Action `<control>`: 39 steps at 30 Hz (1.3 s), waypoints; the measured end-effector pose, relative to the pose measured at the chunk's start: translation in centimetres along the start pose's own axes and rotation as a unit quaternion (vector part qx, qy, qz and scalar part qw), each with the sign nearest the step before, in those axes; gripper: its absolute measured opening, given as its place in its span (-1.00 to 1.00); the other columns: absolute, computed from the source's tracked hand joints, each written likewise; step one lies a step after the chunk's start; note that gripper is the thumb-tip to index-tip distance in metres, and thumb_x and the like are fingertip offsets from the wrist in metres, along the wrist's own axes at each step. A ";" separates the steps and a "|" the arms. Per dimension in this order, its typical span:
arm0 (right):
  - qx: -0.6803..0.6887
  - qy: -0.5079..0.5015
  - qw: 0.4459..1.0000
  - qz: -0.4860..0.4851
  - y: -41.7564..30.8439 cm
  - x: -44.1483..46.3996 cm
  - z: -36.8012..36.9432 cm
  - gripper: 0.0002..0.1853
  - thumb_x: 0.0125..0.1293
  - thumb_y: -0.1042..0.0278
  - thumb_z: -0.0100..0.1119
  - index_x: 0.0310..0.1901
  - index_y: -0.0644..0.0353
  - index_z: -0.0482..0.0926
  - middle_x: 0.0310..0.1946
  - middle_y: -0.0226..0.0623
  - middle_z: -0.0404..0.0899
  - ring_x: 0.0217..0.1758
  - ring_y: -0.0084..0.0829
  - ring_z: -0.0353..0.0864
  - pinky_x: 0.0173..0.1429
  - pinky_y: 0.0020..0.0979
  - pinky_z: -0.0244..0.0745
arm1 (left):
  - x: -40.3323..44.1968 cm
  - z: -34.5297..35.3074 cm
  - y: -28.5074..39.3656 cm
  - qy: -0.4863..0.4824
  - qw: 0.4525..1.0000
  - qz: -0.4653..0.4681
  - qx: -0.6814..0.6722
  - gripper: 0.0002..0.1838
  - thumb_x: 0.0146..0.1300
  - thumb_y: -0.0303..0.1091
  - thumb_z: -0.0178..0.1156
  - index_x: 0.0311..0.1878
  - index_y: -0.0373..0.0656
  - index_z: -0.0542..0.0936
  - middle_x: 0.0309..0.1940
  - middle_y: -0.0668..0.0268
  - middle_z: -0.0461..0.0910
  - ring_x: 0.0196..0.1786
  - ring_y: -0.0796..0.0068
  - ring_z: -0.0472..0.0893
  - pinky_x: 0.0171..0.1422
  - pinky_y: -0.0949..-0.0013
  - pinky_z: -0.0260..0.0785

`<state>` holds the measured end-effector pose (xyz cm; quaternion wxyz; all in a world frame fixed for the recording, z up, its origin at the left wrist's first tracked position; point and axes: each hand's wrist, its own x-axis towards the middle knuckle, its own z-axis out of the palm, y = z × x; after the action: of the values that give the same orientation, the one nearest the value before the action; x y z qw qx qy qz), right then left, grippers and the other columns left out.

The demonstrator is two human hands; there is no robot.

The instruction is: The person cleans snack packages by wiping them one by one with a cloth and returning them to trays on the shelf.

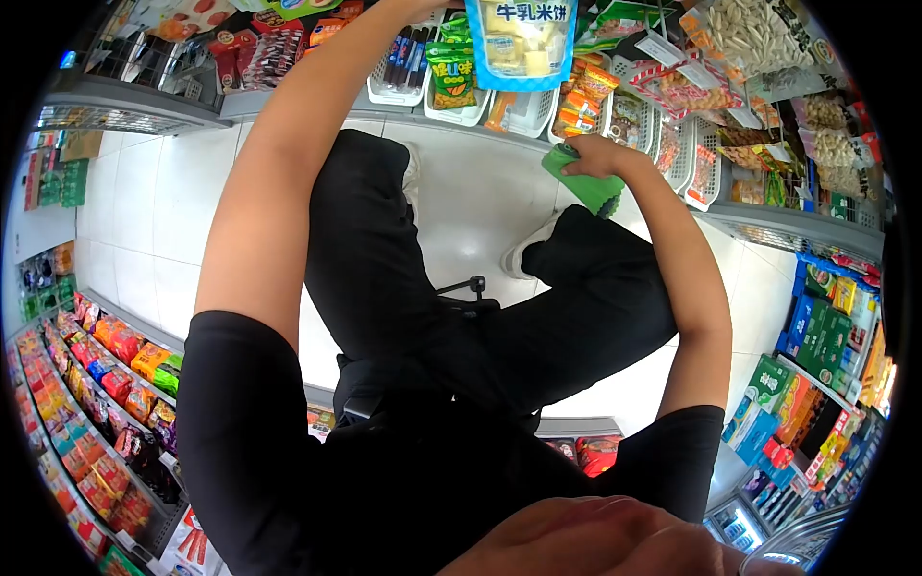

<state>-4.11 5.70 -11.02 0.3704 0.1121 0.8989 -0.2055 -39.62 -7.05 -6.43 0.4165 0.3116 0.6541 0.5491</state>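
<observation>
My right hand (595, 156) is closed on a folded green cloth (584, 184) with a jagged lower edge, held just in front of the lower shelf. My left arm stretches up to the top edge of the view, where only part of my left hand (429, 5) shows and its fingers are cut off. Right beside that hand is a blue and white bag of milk rice crackers (523, 43), upright in front of the shelf. Whether the hand grips this bag cannot be seen. Below the bag stands a white basket (528, 123).
White baskets hold green snack bags (453, 82), orange packets (583, 101) and dark sticks (405, 60). Bagged nuts (759, 38) fill the shelf at right. Snack shelves (115, 374) stand at left, stacked boxes (821, 336) at right. My knees are spread over white floor tiles (461, 192).
</observation>
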 end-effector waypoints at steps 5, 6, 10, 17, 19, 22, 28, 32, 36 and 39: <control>-0.010 -0.003 1.000 -0.002 0.2 0.3 0.4 -0.40 0.28 -0.03 0.38 0.12 0.34 0.56 0.03 0.11 0.66 0.13 0.03 0.65 0.24 -0.10 0.51 | -3.5 0.4 2.1 0.012 0.992 -0.017 -0.123 -0.48 0.47 -0.02 0.24 0.21 -0.32 0.62 0.04 0.18 0.72 0.02 0.34 0.70 0.09 0.28 0.58; -0.013 -0.004 1.000 0.001 0.1 0.4 0.4 -0.41 0.28 -0.04 0.37 0.11 0.35 0.56 0.02 0.11 0.66 0.13 0.03 0.65 0.23 -0.11 0.51 | -3.5 0.0 1.7 0.023 0.993 -0.012 -0.116 -0.47 0.47 -0.04 0.26 0.20 -0.36 0.61 0.04 0.16 0.72 0.01 0.33 0.71 0.08 0.28 0.59; -0.040 -0.020 0.999 0.021 -0.4 0.9 0.2 -0.42 0.28 -0.04 0.35 0.10 0.34 0.61 0.04 0.08 0.68 0.13 -0.01 0.67 0.23 -0.11 0.54 | -5.4 -1.6 2.5 0.001 0.992 -0.005 -0.123 -0.47 0.45 -0.12 0.30 0.19 -0.47 0.58 0.02 0.13 0.71 -0.01 0.35 0.71 0.09 0.29 0.61; -0.070 -0.001 0.997 -0.045 0.3 5.7 1.4 -0.48 0.21 0.04 0.29 0.09 0.27 0.66 0.03 0.02 0.70 0.12 -0.03 0.70 0.20 -0.10 0.58 | -9.5 -3.2 4.8 0.010 0.998 -0.063 -0.014 -0.48 0.46 -0.05 0.28 0.18 -0.38 0.61 -0.03 0.20 0.72 -0.01 0.43 0.70 0.07 0.28 0.62; -0.084 0.006 0.995 -0.050 -0.7 6.9 1.3 -0.49 0.21 0.02 0.28 0.09 0.21 0.67 0.03 -0.03 0.71 0.11 -0.03 0.70 0.19 -0.11 0.58 | -9.8 -4.3 4.2 -0.066 0.996 -0.060 -0.009 -0.42 0.43 -0.01 0.30 0.20 -0.40 0.58 0.00 0.16 0.70 -0.01 0.38 0.69 0.05 0.23 0.63; -0.092 -0.016 0.994 -0.059 -2.2 9.0 1.4 -0.44 0.20 -0.01 0.27 0.19 0.11 0.63 0.09 -0.09 0.69 0.17 -0.06 0.67 0.23 -0.09 0.56 | -10.4 -5.8 2.8 -0.125 0.983 -0.062 0.119 -0.30 0.37 0.22 0.28 0.25 -0.26 0.59 -0.02 0.25 0.73 -0.02 0.52 0.74 0.15 0.39 0.62; -0.074 -0.088 0.983 -0.143 -3.2 13.8 5.5 -0.25 0.26 0.04 0.24 0.48 0.02 0.34 0.26 -0.05 0.57 0.28 -0.03 0.58 0.30 -0.05 0.49 | -10.4 -6.9 0.7 -0.199 0.937 -0.133 0.254 -0.31 0.28 0.26 0.34 0.08 -0.27 0.72 -0.11 0.21 0.76 -0.11 0.54 0.72 0.04 0.41 0.59; -0.066 -0.055 0.990 -0.115 -2.9 14.9 5.0 -0.25 0.28 0.07 0.24 0.49 0.06 0.32 0.25 -0.03 0.54 0.28 -0.01 0.58 0.30 -0.07 0.51 | -9.9 -7.3 -0.5 -0.210 0.933 -0.166 0.239 -0.27 0.23 0.30 0.37 0.05 -0.30 0.72 -0.15 0.22 0.75 -0.13 0.53 0.70 0.04 0.40 0.57; -0.080 0.050 0.989 -0.118 -0.5 15.3 1.9 -0.36 0.29 0.12 0.24 0.38 0.15 0.41 0.22 -0.01 0.53 0.23 0.02 0.61 0.25 -0.04 0.55 | -8.7 -8.4 -1.8 -0.199 0.931 -0.157 0.261 -0.21 0.18 0.35 0.39 0.03 -0.33 0.71 -0.18 0.24 0.74 -0.15 0.53 0.69 0.02 0.40 0.54; -0.065 0.152 0.985 -0.048 -0.8 14.4 -1.3 -0.38 0.28 0.19 0.26 0.36 0.17 0.42 0.31 0.02 0.44 0.24 0.04 0.60 0.24 -0.03 0.57 | -8.4 -8.6 -1.7 -0.207 0.925 -0.181 0.262 -0.36 0.32 0.23 0.34 0.13 -0.20 0.71 -0.10 0.31 0.77 -0.10 0.58 0.72 0.13 0.45 0.54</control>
<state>-15.28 6.30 -20.28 0.2259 0.0739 0.9605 -0.1449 -43.32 -18.61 -5.92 0.5389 0.3925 0.7190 0.1964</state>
